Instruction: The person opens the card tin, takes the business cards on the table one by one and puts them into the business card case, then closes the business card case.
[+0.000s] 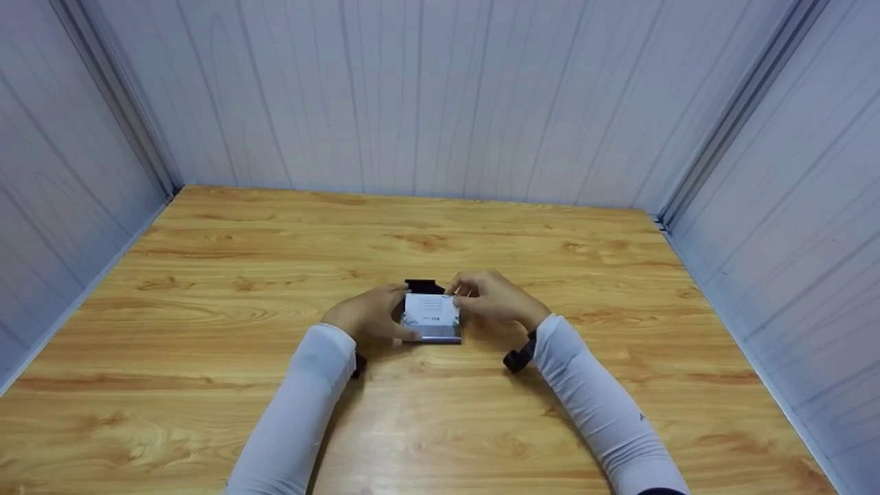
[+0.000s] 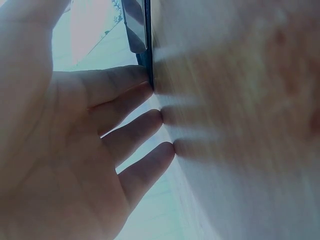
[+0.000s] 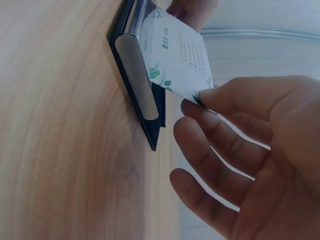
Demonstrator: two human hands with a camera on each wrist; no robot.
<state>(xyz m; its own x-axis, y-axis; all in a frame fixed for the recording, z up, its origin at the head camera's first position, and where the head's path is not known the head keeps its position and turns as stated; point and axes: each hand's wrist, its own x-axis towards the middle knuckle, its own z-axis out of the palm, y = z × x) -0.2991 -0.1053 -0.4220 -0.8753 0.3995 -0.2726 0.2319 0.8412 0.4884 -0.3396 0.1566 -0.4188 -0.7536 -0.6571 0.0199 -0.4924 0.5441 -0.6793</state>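
Observation:
A white business card (image 1: 432,304) with green leaf print and small text sits partly in a black and silver card case (image 1: 441,338) on the table. In the right wrist view the card (image 3: 175,55) slants up out of the case's silver body (image 3: 136,75). My right hand (image 1: 500,300) pinches one corner of it between thumb and index finger, the other fingers loosely bent. My left hand (image 1: 371,313) holds the case from the left, thumb at its near edge. In the left wrist view, the fingertips of this hand (image 2: 75,130) meet the case's side and the tabletop.
The wood-grain table (image 1: 261,254) stretches around both hands. Pale panel walls (image 1: 447,96) enclose it at the back and both sides. A black wrist mount (image 1: 520,357) sits under the right wrist, close above the table.

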